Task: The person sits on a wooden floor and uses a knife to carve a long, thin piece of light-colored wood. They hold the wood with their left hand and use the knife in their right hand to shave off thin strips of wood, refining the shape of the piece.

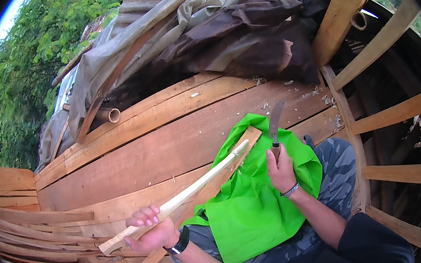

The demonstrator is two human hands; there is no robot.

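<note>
My left hand [155,230] is wrapped round the lower end of a pale wooden stick [196,186], which slants up to the right and narrows toward its far tip. Beneath the stick, at nearly the same slant, lies a longer brown board [215,184] that crosses my lap. In my right hand [281,169] is a knife [275,122] with a curved blade and a wooden handle, its blade pointing up and apart from the stick. A bright green cloth [261,214] covers my thighs under the board.
Wide planks [169,136] with scattered shavings [332,101] stretch ahead of me. Several curved wooden strips [36,239] are stacked at the left. Upright ribs [401,116] stand at the right over a dark gap. Crumpled tarpaulins [241,34] and a bamboo pole [110,115] lie at the far side.
</note>
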